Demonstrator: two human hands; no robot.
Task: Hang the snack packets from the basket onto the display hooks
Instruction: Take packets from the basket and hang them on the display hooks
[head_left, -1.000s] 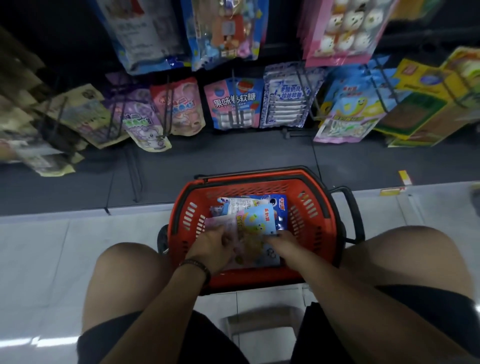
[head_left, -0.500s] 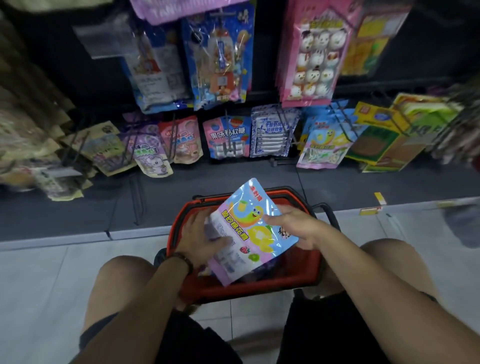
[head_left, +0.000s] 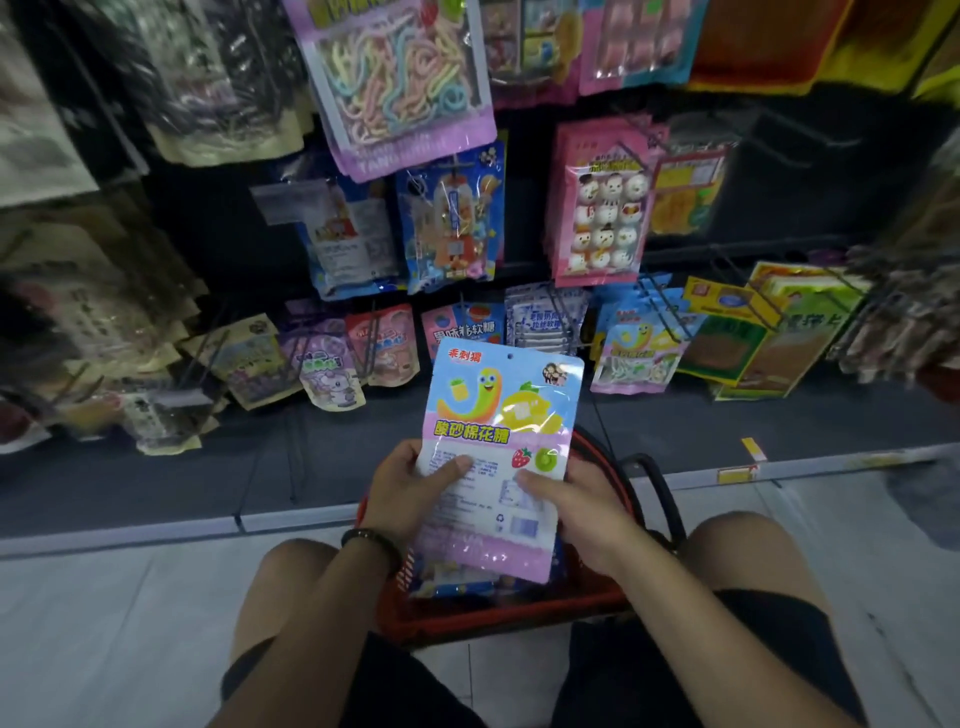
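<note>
1. Packet's up! The snack packet (head_left: 498, 410) is held upright above the red basket (head_left: 498, 621), printed face toward the camera, its small hang hole (head_left: 509, 357) at the top edge.
2. The left hand (head_left: 405, 488) grips the lower left edge, thumb across the front and fingers curled behind. The right hand (head_left: 582, 509) pinches the lower right side the same way.
3. The likely target is the matching packets (head_left: 636, 353) with the same worm design, on a wire hook (head_left: 670, 325) in the low row, off to the right.
4. First risk: both hands sit low on the packet. The soft top could fold away as it meets the hook tip, so the hole misses.
5. Second risk: that hook looks well loaded and its neighbours hang close beside it. A hurried push could knock packets loose or land this one on the wrong hook.
6. Third risk: the basket sits between the knees with more packets (head_left: 462, 590) inside. A lean forward could nudge it.
</note>
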